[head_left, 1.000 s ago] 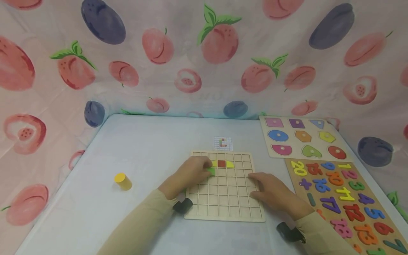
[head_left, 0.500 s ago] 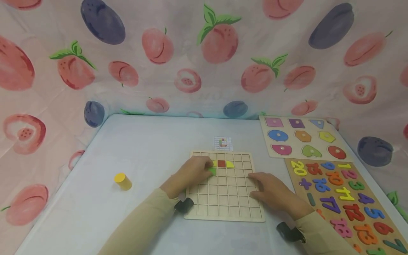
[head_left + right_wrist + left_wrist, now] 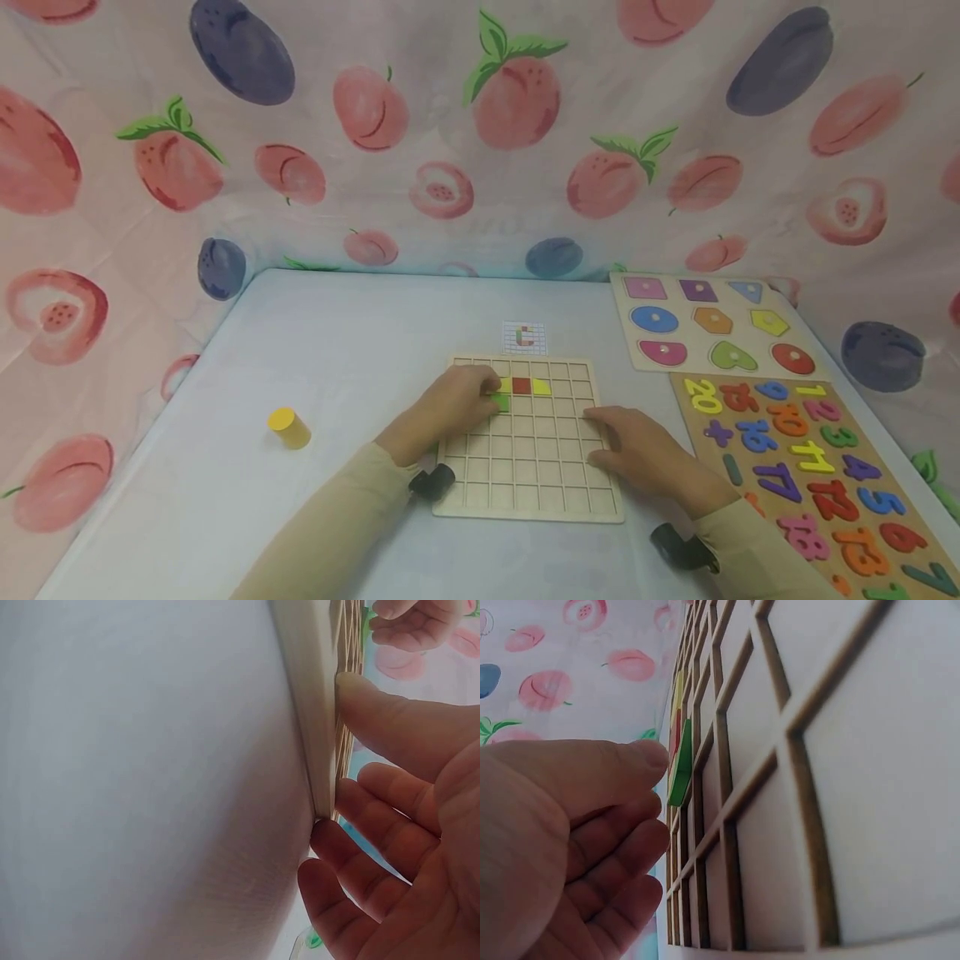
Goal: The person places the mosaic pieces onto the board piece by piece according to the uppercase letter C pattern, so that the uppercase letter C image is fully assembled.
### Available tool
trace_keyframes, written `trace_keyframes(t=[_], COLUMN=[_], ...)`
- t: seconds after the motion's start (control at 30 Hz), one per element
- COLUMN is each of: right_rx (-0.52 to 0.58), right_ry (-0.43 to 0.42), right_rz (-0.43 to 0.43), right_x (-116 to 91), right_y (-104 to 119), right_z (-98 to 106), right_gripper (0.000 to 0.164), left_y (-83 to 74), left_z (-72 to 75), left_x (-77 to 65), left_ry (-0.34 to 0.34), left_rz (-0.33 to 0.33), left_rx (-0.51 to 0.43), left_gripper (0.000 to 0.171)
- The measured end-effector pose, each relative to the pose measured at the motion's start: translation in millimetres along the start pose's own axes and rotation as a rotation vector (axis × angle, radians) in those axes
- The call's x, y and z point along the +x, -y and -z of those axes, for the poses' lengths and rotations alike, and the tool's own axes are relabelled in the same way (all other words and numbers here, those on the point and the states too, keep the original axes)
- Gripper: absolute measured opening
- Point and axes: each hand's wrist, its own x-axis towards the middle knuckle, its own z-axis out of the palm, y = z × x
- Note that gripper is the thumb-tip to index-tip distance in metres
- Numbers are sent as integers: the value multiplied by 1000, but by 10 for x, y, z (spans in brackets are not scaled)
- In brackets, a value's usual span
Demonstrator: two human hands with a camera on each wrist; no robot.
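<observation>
Presently, a wooden grid board (image 3: 528,496) lies flat on a white-covered table (image 3: 187,517), and all positions below are taken from it, as the wearer sees it.

The left hand (image 3: 446,408) is over the board's upper left part, fingers bent. Its thumb tip meets the edge of a green tile (image 3: 501,403); whether the tile is pinched or only pressed, I cannot tell. The tile is on the board's third row from the far edge; the left wrist view shows its side face, and full seating cannot be confirmed.

The right hand (image 3: 652,454) rests on the board's right edge, fingers loosely spread, thumb and forefinger tips apart on the wood.

One row beyond the green tile, the board carries a red tile (image 3: 521,385) between two yellow tiles (image 3: 540,386); the left one is partly covered by the left hand.

Just beyond the board's far edge lies a small pattern card (image 3: 525,337). Well to the board's left, a yellow cylinder (image 3: 289,427) is noted. To its right lie a shape puzzle (image 3: 697,354), farther off, and a number puzzle (image 3: 814,432), nearer. Fruit-printed cloth (image 3: 487,233) hangs behind the board.
</observation>
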Motion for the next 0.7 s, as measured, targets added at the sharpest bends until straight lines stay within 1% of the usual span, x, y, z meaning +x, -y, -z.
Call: trace_keyframes(t=[0.37, 0.7], right_rx=[4, -6], right_ry=[3, 1], right_rz=[-10, -10], right_x=[-2, -6], right_y=[0, 14], right_z=[-2, 5], right_gripper=[58, 57], left_y=[33, 15], left_z=[-16, -24], left_x=[6, 15], left_ry=[17, 19], left_rz=[-5, 16], left_rx=[9, -5], left_gripper=[29, 28])
